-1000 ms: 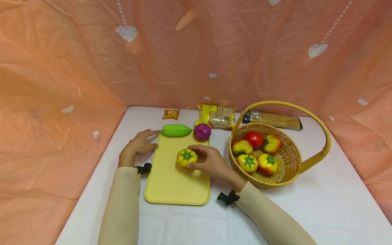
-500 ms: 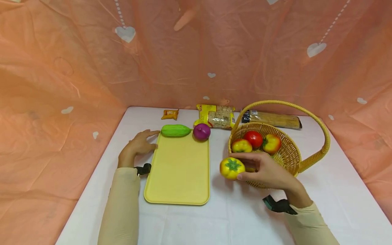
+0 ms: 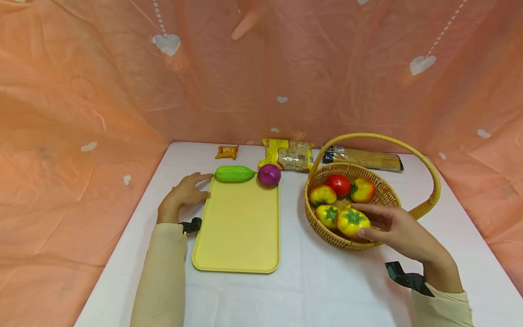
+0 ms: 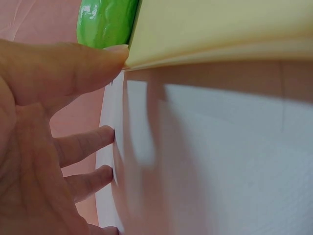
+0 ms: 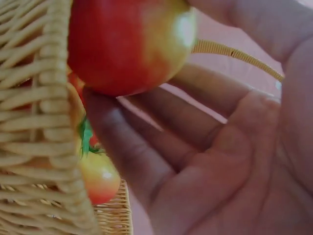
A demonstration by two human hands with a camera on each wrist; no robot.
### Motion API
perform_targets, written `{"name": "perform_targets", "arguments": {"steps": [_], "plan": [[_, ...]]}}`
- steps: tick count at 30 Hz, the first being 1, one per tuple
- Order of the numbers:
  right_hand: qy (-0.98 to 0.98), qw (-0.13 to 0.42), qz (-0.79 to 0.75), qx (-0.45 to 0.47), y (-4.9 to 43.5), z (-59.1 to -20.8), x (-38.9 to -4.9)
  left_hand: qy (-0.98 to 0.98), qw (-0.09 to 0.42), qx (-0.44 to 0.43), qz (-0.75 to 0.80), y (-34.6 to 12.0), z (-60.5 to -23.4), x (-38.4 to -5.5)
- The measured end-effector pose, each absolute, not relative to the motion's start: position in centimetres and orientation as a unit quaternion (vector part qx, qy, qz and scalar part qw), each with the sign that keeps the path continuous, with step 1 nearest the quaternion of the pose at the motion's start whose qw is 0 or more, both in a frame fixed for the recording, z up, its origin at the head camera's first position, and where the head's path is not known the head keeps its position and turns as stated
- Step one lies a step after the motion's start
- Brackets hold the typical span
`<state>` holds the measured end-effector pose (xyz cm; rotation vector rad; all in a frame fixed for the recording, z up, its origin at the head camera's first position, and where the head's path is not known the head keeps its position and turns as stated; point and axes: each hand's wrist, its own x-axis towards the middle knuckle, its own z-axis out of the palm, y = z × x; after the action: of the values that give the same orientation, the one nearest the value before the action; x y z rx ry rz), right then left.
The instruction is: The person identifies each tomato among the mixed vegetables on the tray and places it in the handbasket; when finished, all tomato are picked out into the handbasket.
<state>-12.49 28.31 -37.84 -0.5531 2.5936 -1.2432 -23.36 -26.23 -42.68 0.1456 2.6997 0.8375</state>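
Observation:
My right hand [image 3: 400,231] holds a yellow-red tomato [image 3: 352,222] with a green leafy top between thumb and fingers. It hovers over the near side of the wicker basket [image 3: 324,232]. The right wrist view shows the red side of this tomato, close to the basket rim. Inside the basket lie a red tomato [image 3: 338,185] and several yellow-red ones; the held one partly covers the nearest tomato [image 3: 326,215]. At the yellow tray's [image 3: 237,231] far left edge is my left hand [image 3: 185,193], fingers spread, thumb at the rim in the left wrist view.
A green cucumber-like vegetable [image 3: 234,173] and a purple onion [image 3: 269,175] lie at the tray's far end. Behind stand a small orange packet [image 3: 226,152], a yellow food bag [image 3: 288,155] and a pack of thin sticks [image 3: 367,160]. The basket's tall handle [image 3: 435,181] arches up.
My right hand has carried the tomato rightward from above the tray, past the basket's left rim, to over the basket. My left hand has stayed at the tray's edge.

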Motion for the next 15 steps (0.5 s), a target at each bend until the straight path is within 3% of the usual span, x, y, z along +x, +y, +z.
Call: {"name": "perform_targets", "arguments": {"steps": [15], "plan": [[0.925,0.057,-0.326,-0.186,25.5,-38.9,-13.1,0.942,0.15,0.051,0.296,-26.2,-42.7,-23.3]]}}
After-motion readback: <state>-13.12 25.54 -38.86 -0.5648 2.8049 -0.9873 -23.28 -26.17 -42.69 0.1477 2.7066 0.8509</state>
